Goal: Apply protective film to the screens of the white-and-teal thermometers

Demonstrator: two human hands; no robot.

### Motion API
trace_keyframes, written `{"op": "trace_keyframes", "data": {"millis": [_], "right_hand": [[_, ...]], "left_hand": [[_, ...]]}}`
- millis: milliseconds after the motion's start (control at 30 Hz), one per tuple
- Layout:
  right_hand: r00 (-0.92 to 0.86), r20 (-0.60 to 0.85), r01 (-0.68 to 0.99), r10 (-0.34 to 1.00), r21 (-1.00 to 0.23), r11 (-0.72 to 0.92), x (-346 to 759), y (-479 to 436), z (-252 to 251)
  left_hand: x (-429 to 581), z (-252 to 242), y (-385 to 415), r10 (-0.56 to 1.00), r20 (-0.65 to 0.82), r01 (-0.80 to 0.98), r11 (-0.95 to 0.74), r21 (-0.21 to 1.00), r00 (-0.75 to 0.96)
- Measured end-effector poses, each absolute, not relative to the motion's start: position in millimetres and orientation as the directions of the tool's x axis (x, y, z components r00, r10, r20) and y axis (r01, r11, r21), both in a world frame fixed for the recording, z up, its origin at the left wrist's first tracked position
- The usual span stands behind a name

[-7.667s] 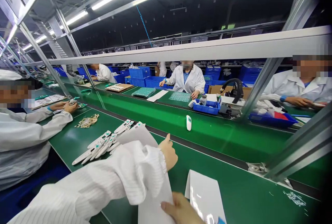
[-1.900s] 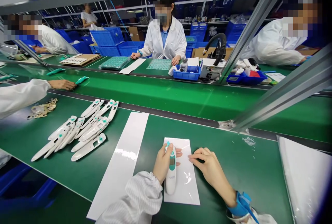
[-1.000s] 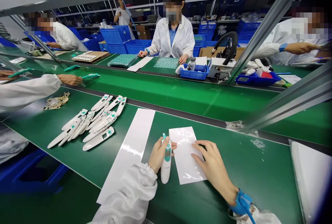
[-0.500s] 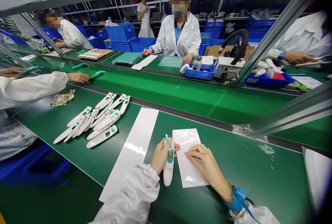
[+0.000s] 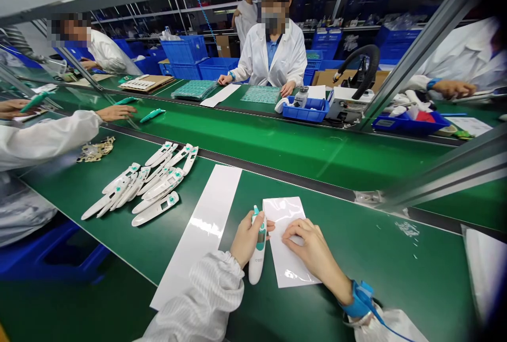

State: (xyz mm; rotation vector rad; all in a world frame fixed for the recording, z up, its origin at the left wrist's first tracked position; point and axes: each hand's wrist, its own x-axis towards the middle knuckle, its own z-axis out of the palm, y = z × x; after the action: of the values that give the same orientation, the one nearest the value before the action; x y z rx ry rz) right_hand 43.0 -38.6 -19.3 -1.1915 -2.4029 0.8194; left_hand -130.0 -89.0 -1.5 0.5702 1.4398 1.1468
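Observation:
My left hand (image 5: 247, 240) is shut around a white and teal handheld thermometer (image 5: 255, 270), with its small display facing up. My right hand (image 5: 311, 249) rests with its fingers on a glossy white film sheet (image 5: 285, 244), close beside the thermometer, and holds nothing. A long white sheet (image 5: 202, 228) lies to the left of my hands. Further left lies a pile of several white thermometer housings (image 5: 142, 186). A blue strap (image 5: 358, 300) circles my right wrist.
A green conveyor belt (image 5: 356, 247) runs beneath everything. A co-worker's hand (image 5: 114, 113) lies beyond a dark rail, and gold-coloured parts (image 5: 96, 150) lie nearby. A white stack (image 5: 485, 273) stands at the right edge, beneath an aluminium frame bar (image 5: 443, 183).
My right hand has slid slightly further onto the film sheet and lies flatter. The co-worker's hand at left has moved away from a teal-trimmed device on the belt.

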Motion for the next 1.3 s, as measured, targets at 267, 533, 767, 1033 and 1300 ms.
{"op": "trace_keyframes", "data": {"millis": [267,533,767,1033,1300], "right_hand": [[-0.603,0.126,0.569,0.788,-0.625,0.535,43.2,-45.7,-25.1],[-0.593,0.161,0.553,0.789,-0.631,0.544,47.7,-44.9,-27.0],[-0.589,0.181,0.512,0.787,-0.671,0.537,43.4,-47.9,-25.9],[-0.574,0.018,0.263,0.818,-0.943,0.205,55.5,-60.2,-2.4],[-0.494,-0.287,0.058,0.821,-0.953,-0.298,43.5,-47.3,49.1]], "left_hand": [[-123.7,2.7,-85.5,0.895,-0.424,-0.191,0.396,0.898,-0.141],[-123.7,-3.3,-81.6,0.885,-0.441,-0.202,0.409,0.890,-0.151],[-124.6,-1.5,-79.2,0.859,-0.479,-0.256,0.428,0.867,-0.184],[-123.0,9.3,-75.8,0.819,-0.538,-0.410,0.429,0.804,-0.198],[-122.1,45.6,-66.6,0.795,-0.606,-0.686,0.459,0.564,0.034]]}}
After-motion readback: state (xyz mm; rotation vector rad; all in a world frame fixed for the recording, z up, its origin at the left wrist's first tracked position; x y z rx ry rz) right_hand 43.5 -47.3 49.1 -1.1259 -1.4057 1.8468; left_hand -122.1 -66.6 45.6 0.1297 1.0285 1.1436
